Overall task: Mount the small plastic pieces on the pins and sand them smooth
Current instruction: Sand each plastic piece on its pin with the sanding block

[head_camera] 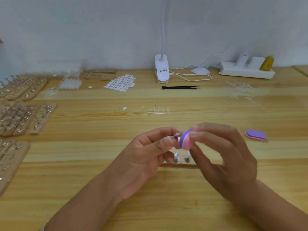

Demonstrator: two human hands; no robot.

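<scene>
Over the wooden table (100, 180), we kept our right hand (221, 155) pinching the purple-and-pink sanding block (185, 140) and our left hand (148, 152) gripping a metal pin (173, 137), its small plastic piece (178, 134) just beside the block.

The right hand (221, 155) is blurred, and its fingertips look soft where they pinch the sanding block (186, 139). The piece on the pin (175, 136), which the left hand (146, 157) pinches, is too small and blurred to make out. At mid-frame just below, both hands hide most of a wooden holder (178, 164). The left edge cuts off the wooden racks (10, 160), and the top edge cuts off the lamp neck (163, 27).
</scene>
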